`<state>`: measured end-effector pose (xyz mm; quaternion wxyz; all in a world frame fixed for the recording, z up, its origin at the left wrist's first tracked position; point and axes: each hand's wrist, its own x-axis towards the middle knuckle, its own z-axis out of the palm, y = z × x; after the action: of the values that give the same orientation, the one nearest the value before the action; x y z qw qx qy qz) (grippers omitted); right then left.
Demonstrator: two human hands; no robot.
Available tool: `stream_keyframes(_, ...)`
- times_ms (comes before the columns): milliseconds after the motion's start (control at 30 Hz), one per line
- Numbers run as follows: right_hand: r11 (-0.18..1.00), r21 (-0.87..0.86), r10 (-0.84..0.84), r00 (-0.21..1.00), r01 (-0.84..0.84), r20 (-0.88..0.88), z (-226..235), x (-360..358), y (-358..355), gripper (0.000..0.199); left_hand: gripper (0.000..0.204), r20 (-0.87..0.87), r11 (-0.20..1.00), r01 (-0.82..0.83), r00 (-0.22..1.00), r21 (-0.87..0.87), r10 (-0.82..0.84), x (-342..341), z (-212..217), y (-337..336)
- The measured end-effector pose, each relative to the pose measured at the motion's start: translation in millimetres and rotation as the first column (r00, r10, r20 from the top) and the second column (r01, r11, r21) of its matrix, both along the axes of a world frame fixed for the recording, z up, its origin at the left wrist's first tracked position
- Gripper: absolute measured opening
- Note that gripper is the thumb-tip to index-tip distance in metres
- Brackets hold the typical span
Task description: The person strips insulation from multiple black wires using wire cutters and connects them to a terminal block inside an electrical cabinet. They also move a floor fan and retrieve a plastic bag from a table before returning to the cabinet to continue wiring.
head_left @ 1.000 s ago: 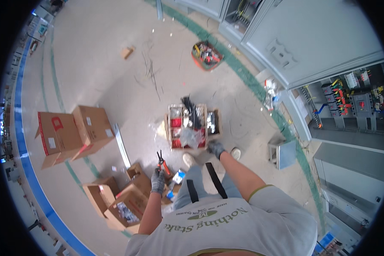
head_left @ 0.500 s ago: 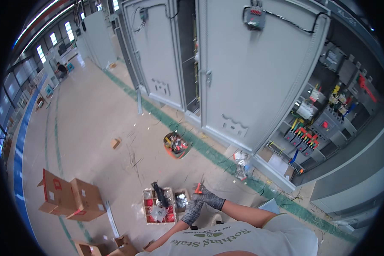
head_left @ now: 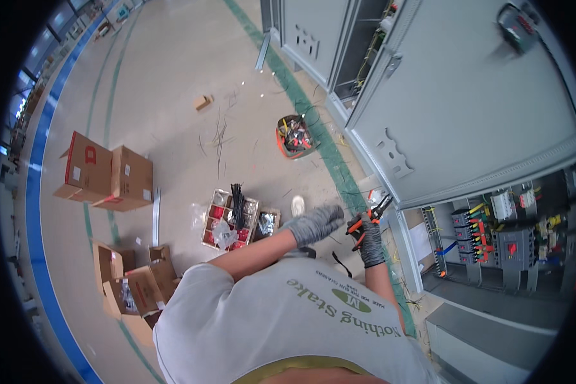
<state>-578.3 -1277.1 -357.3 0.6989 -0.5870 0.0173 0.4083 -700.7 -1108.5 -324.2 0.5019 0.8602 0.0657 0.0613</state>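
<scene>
Two gloved hands met in front of the person's chest in the head view, both in grey knit gloves. The left hand point(head_left: 315, 224) reached across from the bare forearm that rose out of the white T-shirt point(head_left: 281, 326), its fingers spread loosely and open, holding nothing that could be seen, the fingertips pointing toward the other hand and stopping just beside it. The right hand point(head_left: 370, 240) came up from the lower right on a bent forearm, wrist cocked, and its fingers were wrapped firmly round the orange-and-black handles of the pliers point(head_left: 368, 217). The tool's dark nose pointed up and to the right, toward the foot of the grey cabinet door point(head_left: 467, 121). Whether the pliers' nose gripped anything could not be told at that size.

Off to the right, the open cabinet point(head_left: 493, 237) showed rows of breakers and coloured wires, near the tool but apart from it. Down on the grey floor point(head_left: 173, 83), below the left hand, sat a compartment box of small parts point(head_left: 232, 219) with a bundle of black ties across it. Further up lay a round orange-rimmed tool bucket point(head_left: 294, 136) beside the green floor line. Brown cardboard boxes point(head_left: 105, 173) stood well apart on the left.
</scene>
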Motion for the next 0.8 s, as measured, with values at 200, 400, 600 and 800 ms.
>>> stream_keyframes(200, 0.940, 0.007, 0.339, 0.935, -0.342, 0.105, 22, 44, 126, 0.018, 0.053, -0.009, 0.930, -0.004, 1.000, -0.367, 0.001, 80, -13, 121)
stream_keyframes(400, 0.778, 0.092, 0.597, 0.777, -0.621, 0.197, 86, 104, 293, 0.023, 0.030, 0.019, 0.508, -0.043, 0.993, -0.860, 0.116, 132, 20, 259)
stream_keyframes(600, 0.485, 0.207, 0.819, 0.525, -0.849, 0.232, 113, 170, 409, 0.055, 0.051, 0.010, 0.634, -0.136, 0.975, -0.761, 0.221, 169, 63, 382)
stream_keyframes(800, 0.441, 0.300, 0.811, 0.519, -0.846, 0.270, 161, 207, 539, 0.052, 0.053, 0.161, 0.702, -0.227, 0.883, -0.675, 0.441, 176, 129, 495)
